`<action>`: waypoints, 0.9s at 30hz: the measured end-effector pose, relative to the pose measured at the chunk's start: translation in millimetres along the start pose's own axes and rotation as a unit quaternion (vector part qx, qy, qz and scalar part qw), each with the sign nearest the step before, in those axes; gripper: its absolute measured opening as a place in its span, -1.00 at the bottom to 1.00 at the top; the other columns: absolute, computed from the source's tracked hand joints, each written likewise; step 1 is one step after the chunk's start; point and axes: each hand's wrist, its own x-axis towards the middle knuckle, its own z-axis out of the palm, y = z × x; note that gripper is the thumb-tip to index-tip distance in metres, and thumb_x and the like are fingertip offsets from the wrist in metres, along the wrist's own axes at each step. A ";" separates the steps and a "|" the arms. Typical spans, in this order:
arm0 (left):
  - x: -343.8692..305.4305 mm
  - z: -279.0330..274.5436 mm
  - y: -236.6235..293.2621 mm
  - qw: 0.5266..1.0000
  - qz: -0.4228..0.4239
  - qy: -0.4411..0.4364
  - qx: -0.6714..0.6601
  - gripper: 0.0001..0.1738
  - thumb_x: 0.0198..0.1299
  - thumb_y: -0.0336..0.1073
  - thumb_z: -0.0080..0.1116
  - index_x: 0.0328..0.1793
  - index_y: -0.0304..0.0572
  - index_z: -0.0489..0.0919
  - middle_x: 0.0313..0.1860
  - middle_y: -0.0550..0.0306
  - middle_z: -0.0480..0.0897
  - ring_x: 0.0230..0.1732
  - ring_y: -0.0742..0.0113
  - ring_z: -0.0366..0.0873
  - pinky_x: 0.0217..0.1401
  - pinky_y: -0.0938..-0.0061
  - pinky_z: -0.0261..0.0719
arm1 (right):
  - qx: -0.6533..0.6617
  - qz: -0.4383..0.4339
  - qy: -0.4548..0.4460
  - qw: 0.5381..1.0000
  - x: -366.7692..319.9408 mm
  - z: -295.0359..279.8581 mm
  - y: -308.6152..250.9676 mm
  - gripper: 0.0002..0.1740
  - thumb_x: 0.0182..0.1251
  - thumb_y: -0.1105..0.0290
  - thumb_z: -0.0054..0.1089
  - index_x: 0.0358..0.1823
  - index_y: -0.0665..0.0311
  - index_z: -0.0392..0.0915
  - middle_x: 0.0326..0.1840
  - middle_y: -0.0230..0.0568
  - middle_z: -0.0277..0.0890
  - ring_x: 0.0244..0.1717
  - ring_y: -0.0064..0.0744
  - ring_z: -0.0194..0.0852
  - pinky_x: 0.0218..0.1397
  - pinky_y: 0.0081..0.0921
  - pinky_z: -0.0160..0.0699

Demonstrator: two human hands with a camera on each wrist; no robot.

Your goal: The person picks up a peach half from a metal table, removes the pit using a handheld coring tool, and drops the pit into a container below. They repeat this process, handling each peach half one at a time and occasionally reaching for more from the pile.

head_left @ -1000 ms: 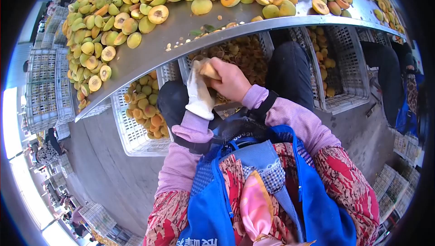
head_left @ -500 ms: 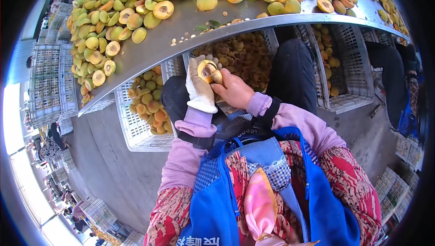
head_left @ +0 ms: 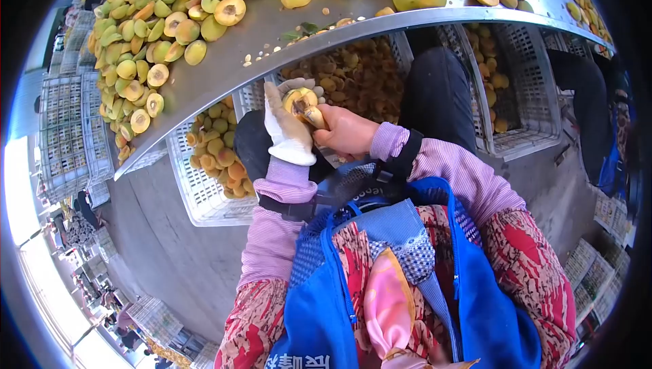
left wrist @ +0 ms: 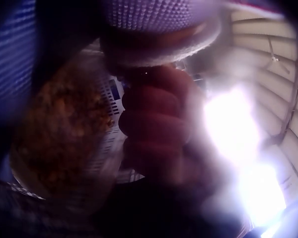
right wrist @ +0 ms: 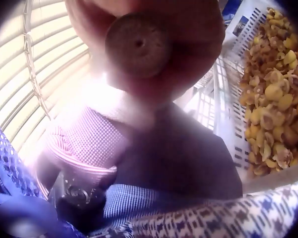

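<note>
In a white glove, the left hand [head_left: 288, 121] holds a cut yellow fruit half [head_left: 299, 102], its cut face up and brown at the centre. The bare right hand [head_left: 348, 129] grips a short light-coloured handle [head_left: 314, 117] whose front end is against the fruit. The tool's tip is hidden. In the right wrist view the round handle end [right wrist: 139, 44] shows inside the curled right hand [right wrist: 188, 49]. The left wrist view is dark and shows curled fingers [left wrist: 154, 114]; the fruit is out of sight there.
A metal table [head_left: 272, 29] heaped with halved fruit [head_left: 163, 36] curves across the top, its edge just beyond the hands. Below stand white crates of fruit [head_left: 204, 206], [right wrist: 238, 99] beside the knees. Another person's dark-clad leg [head_left: 577, 90] is at the right.
One second ago the hands were close together with the fruit largely covered. The left hand has since turned its palm up, showing the cut fruit, and the handle now lies lower against it.
</note>
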 end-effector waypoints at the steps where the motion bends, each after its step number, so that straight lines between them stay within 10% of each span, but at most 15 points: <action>1: 2.4 -1.9 1.0 0.999 -0.042 -0.001 0.001 -0.42 0.31 0.15 -0.28 -0.25 -0.28 0.45 -0.36 -0.06 0.58 -0.38 0.19 0.57 -0.33 0.40 0.57 | -0.005 0.018 -0.015 1.000 -2.1 -2.0 -1.7 -0.73 0.17 0.40 -0.04 -0.12 0.36 0.25 -0.70 -0.24 0.34 -0.81 -0.42 0.33 -0.81 -0.48 0.30; 11: 6.3 -7.0 6.8 0.979 -0.057 -0.145 0.130 -0.52 0.21 0.02 0.03 -0.36 -0.37 0.55 -0.41 0.01 0.60 -0.42 0.25 0.58 -0.29 0.45 0.57 | 0.119 0.071 -0.169 0.976 -8.5 -21.9 6.4 -0.82 0.23 0.35 0.06 -0.24 0.23 0.29 -0.76 -0.47 0.20 -0.85 -0.67 0.15 -0.85 -0.64 0.18; 16: -0.1 -9.0 5.7 0.947 0.096 -0.238 0.194 -0.56 0.13 -0.02 0.14 -0.30 -0.37 0.58 -0.40 0.03 0.60 -0.42 0.29 0.57 -0.24 0.46 0.54 | 0.240 0.120 -0.239 0.933 -12.2 -27.8 12.4 -0.86 0.23 0.39 0.06 -0.38 0.15 0.26 -0.76 -0.55 0.12 -0.84 -0.75 0.06 -0.86 -0.72 0.11; 22: -7.7 -8.4 13.7 0.954 -0.012 -0.293 0.066 -0.63 0.12 -0.09 0.18 -0.31 -0.34 0.59 -0.35 0.06 0.62 -0.36 0.34 0.57 -0.23 0.48 0.54 | 0.270 0.129 -0.252 0.920 -21.6 -27.5 8.2 -0.86 0.22 0.42 0.06 -0.36 0.13 0.25 -0.75 -0.53 0.13 -0.84 -0.76 0.07 -0.87 -0.72 0.11; 27: -2.8 -15.3 -2.3 0.856 0.270 -0.221 0.381 -0.74 0.13 -0.22 0.13 -0.29 -0.32 0.61 -0.35 0.10 0.63 -0.32 0.38 0.56 -0.22 0.51 0.51 | 0.208 0.138 -0.179 0.952 -26.0 -18.1 8.4 -0.87 0.19 0.44 0.07 -0.35 0.13 0.28 -0.74 -0.54 0.16 -0.83 -0.78 0.09 -0.86 -0.74 0.12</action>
